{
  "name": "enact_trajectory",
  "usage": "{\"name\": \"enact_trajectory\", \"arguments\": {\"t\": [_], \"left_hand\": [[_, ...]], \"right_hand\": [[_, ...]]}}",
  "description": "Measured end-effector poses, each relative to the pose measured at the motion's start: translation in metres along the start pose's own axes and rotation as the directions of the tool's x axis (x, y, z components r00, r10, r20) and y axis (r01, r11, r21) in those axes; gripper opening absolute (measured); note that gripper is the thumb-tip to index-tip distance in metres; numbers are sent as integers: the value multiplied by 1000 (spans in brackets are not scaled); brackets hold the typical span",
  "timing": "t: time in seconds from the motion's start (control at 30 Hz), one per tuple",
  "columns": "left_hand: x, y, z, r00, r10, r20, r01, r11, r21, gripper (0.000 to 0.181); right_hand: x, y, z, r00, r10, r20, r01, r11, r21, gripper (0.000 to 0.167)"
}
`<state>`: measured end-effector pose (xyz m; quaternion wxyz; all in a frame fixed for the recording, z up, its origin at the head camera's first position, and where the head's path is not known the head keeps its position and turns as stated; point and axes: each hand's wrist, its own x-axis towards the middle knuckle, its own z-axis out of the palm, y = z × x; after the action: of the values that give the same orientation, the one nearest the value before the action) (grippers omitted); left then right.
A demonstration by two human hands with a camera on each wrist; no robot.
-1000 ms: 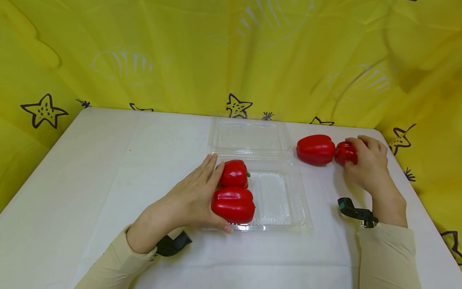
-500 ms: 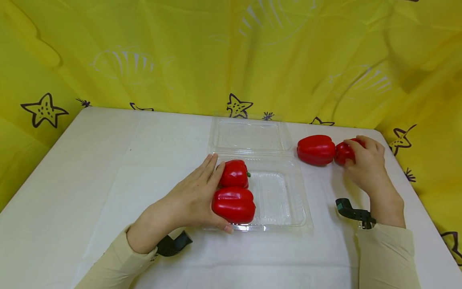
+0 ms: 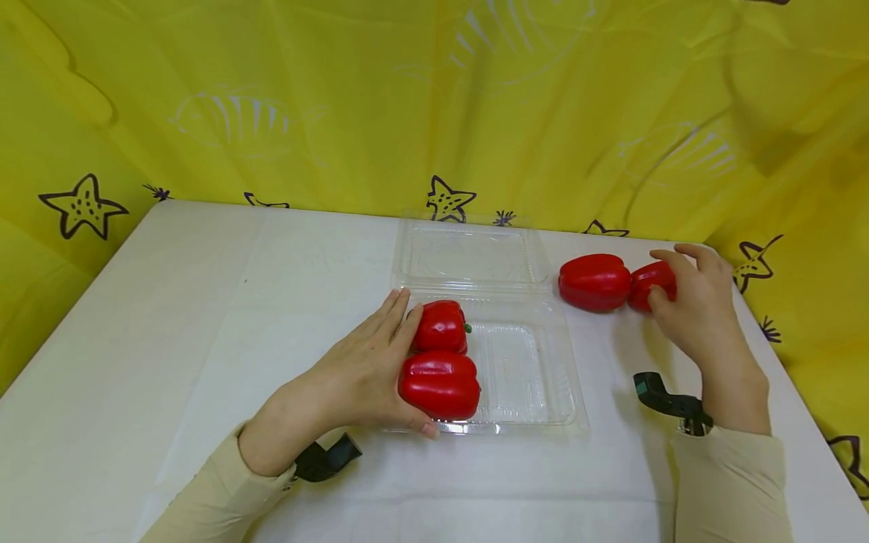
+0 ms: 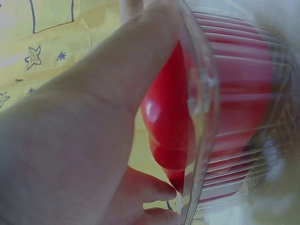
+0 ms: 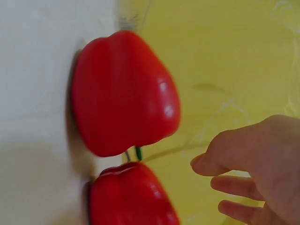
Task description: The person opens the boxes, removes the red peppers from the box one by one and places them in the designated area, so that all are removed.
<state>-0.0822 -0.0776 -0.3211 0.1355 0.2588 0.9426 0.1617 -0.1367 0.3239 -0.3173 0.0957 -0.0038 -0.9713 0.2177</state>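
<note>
My left hand (image 3: pixel 360 369) lies with straight fingers along the left side of a clear plastic clamshell box (image 3: pixel 573 377). Inside that box, on its left, sit two red bell peppers, the rear one (image 3: pixel 440 326) and the front one (image 3: pixel 440 385); the hand touches them. The left wrist view shows a red pepper (image 4: pixel 166 108) beyond the box's ribbed wall. At the back right my right hand (image 3: pixel 702 302) hovers, fingers spread, beside a red bell pepper (image 5: pixel 131 197). It appears apart from that pepper in the right wrist view. Another red bell pepper (image 5: pixel 124 93) lies just left of it.
The box's lid (image 3: pixel 468 254) lies folded back toward the yellow curtain (image 3: pixel 326 98) with sea-creature drawings. A white cloth (image 3: pixel 170 339) covers the table, whose right edge runs close by the right arm. Each wrist wears a black camera mount (image 3: pixel 668 400).
My right hand has drawn back from the rightmost pepper, its fingers lifting and opening. That pepper has turned slightly. The left hand and the boxed peppers have stayed put.
</note>
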Motion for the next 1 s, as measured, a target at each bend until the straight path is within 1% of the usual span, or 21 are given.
{"name": "enact_trajectory", "arguments": {"t": [0.13, 0.33, 0.47, 0.63, 0.83, 0.87, 1.0], "left_hand": [[0, 0, 0, 1000, -2, 0, 2, 1000, 3, 134], [0, 0, 1, 1000, -6, 2, 6, 1000, 1, 135], [1, 0, 2, 1000, -4, -3, 4, 1000, -6, 135], [1, -1, 3, 1000, 9, 2, -9, 1000, -30, 134], [1, -2, 2, 999, 17, 32, -14, 996, -88, 135], [1, -2, 1, 999, 18, 37, -14, 995, -98, 135], [-1, -3, -2, 998, 32, 47, -26, 991, -128, 135]], "right_hand": [[-3, -11, -6, 998, -33, -57, 36, 999, 40, 43], [-7, -34, -9, 983, -130, -130, 142, 986, 90, 38], [-13, -51, -10, 971, -193, -139, 206, 975, 85, 39], [-20, -72, -10, 954, -284, -101, 292, 954, 74, 43], [-29, -90, -8, 905, -420, -74, 425, 902, 80, 45], [-31, -93, -8, 896, -438, -74, 443, 892, 86, 45], [-35, -101, -9, 872, -483, -75, 488, 869, 84, 49]]}}
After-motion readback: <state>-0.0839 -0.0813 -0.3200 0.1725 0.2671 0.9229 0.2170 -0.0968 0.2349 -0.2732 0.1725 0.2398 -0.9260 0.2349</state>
